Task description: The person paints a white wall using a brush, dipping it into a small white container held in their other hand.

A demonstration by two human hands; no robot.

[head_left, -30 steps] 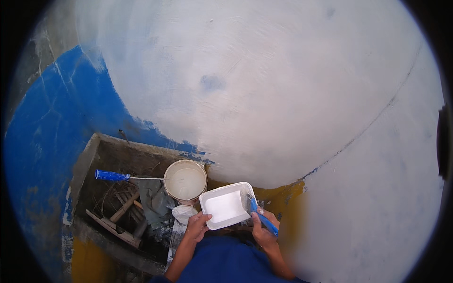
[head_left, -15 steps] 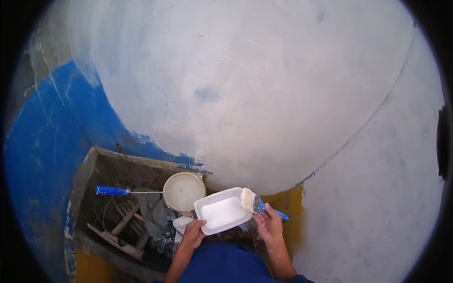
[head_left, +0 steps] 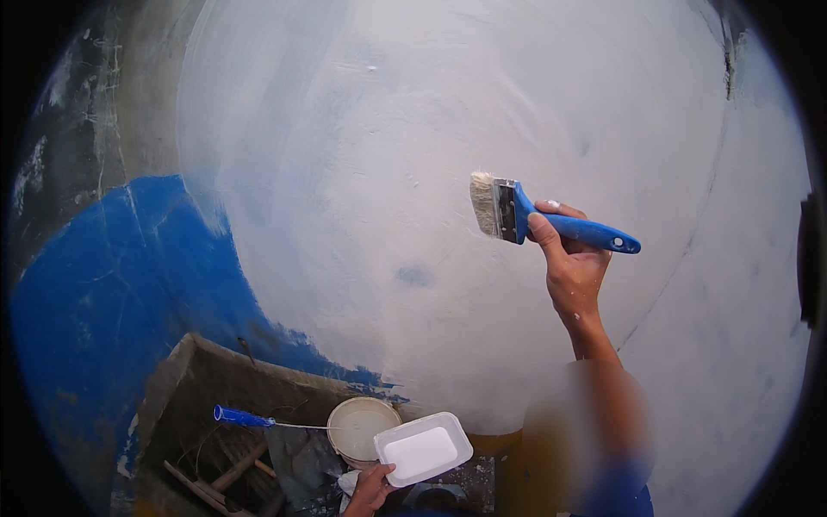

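My right hand (head_left: 572, 263) is closed round the blue handle of a wide paintbrush (head_left: 551, 220), raised before the wall. Its pale bristles point left; whether they touch the wall I cannot tell. Low in the view, my left hand (head_left: 370, 489) grips the near left edge of a white plastic tray (head_left: 465, 448) with white paint in it. Just left of the tray stands a round bucket (head_left: 334, 441) of whitish liquid. A roller with a blue handle (head_left: 244, 417) rests across the bucket, its far end inside.
White paint covers most of the wall (head_left: 362, 172), with a blue area (head_left: 129, 267) at left. A concrete trough (head_left: 185, 349) at lower left holds wooden-handled tools (head_left: 239, 470) and grey cloth (head_left: 297, 461). Another whitish wall (head_left: 724, 345) rises on the right.
My right hand has lifted the paintbrush from the tray's right edge up before the wall. My left hand still holds the tray. The view has tilted upward, so everything below sits lower.
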